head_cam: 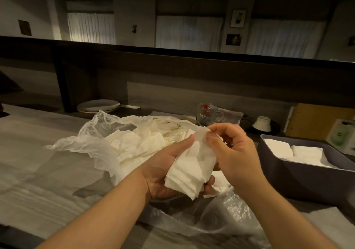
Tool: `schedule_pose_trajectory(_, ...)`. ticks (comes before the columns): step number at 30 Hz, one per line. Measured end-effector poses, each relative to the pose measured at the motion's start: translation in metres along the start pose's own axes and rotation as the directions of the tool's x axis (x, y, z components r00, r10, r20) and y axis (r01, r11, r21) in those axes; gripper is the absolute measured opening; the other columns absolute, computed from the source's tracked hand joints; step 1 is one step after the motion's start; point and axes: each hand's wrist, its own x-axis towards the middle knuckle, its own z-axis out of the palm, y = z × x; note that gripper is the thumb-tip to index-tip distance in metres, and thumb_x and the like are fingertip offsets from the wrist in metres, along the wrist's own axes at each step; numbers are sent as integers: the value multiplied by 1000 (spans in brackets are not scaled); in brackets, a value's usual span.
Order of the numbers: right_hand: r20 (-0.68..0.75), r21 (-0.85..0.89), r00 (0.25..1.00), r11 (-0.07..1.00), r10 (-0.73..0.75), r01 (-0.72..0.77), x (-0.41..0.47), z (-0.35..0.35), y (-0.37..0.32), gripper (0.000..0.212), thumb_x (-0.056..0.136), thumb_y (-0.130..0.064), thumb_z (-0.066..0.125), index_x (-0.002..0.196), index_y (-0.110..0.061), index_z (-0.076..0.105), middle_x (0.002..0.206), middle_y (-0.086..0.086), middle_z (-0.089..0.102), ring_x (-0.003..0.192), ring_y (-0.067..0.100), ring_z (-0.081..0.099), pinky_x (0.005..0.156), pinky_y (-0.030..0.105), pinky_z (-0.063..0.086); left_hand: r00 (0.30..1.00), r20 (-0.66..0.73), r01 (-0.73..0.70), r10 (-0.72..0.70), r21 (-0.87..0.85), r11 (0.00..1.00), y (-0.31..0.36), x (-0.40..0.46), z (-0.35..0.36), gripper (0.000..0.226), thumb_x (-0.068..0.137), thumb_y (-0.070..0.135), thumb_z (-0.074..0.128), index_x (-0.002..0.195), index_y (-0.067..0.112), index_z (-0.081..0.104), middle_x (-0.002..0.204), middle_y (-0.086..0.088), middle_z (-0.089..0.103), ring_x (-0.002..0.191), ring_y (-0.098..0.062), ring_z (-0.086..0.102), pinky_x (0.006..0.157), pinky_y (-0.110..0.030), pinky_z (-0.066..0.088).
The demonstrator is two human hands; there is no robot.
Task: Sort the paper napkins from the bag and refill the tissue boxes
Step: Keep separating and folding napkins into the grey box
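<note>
A person's left hand (163,172) cups 1 stack of paper napkins (189,169) above the open plastic bag (99,143). The right hand (230,152) pinches the stack's top edge. The grey tissue box (288,177), part filled, sits right of the stack, nearer the right hand.

napkins (189,169) showing white | bag (92,145) showing translucent whitish | tissue box (299,179) showing dark grey | plates (98,105) showing white

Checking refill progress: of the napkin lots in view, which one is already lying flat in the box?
The flat white stacks in the grey box at right; the bunch is held in both hands, the rest lie loose in the plastic bag.
</note>
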Motion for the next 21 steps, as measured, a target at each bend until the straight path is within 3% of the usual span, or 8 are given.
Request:
schedule_pose_trajectory(2,-56,49,998,999,-5,7,1,-2,-3,21,99,-21,64,89,-38,72,102,-11,67,92,11,65,65,21,58,1000,-7,-23,23,4,1000,0,2,-3,53,94,48,63,116,2,76,110,-22,70,90,-35,67,87,-48,56)
schedule_pose_trajectory(4,-43,231,994,969,97,-85,2,-8,-10,24,98,-17,63,85,-33,74,91,-11,71,91,15,65,73,26,57,997,-65,-52,51,-16,999,0,4,-5,49,89,46,63,99,3,81,103,-21,73,88,-34,68,90,-49,54)
schedule_pose_trajectory(7,250,545,951,786,180,-292,3,-24,-26,14,83,-22,67,73,-28,76,84,-1,70,83,17,65,73,34,56,989,-99,-113,110,-26,993,1,4,-1,46,80,47,65,89,6,84,97,-17,76,84,-33,72,89,-46,55)
schedule_pose_trajectory(9,387,469,907,812,163,-346,4,-29,-28,8,82,-20,71,75,-22,75,84,5,69,82,22,65,76,36,56,985,-106,-141,135,-52,989,2,3,-1,45,78,47,65,84,7,84,100,-18,77,87,-34,76,90,-48,56)
schedule_pose_trajectory(12,356,203,920,947,165,-249,2,-20,-22,21,95,-9,66,80,-19,76,83,2,73,75,20,64,69,30,54,983,-83,-166,163,-29,986,1,3,-3,47,82,48,65,98,8,83,119,-22,73,112,-42,69,107,-60,45)
schedule_pose_trajectory(15,247,72,958,983,148,-171,0,-7,-19,16,98,-19,65,88,-25,76,82,-12,73,73,7,69,59,18,54,981,-75,-180,177,-33,983,1,1,-2,43,81,47,64,91,11,84,108,-21,76,95,-40,75,93,-59,54)
schedule_pose_trajectory(18,169,40,978,991,118,-127,0,-2,-7,10,97,-25,66,95,-32,73,84,-21,70,82,6,69,55,19,57,990,2,-143,143,-9,990,0,-4,1,30,84,35,73,94,9,83,102,-22,76,91,-39,76,84,-55,61)
schedule_pose_trajectory(21,101,-50,990,994,97,-92,0,0,0,8,95,-32,68,96,-39,70,91,-19,68,88,14,67,58,27,62,990,48,-131,129,32,991,-1,-4,-4,54,59,23,98,108,11,80,110,-24,73,97,-40,74,84,-53,61)
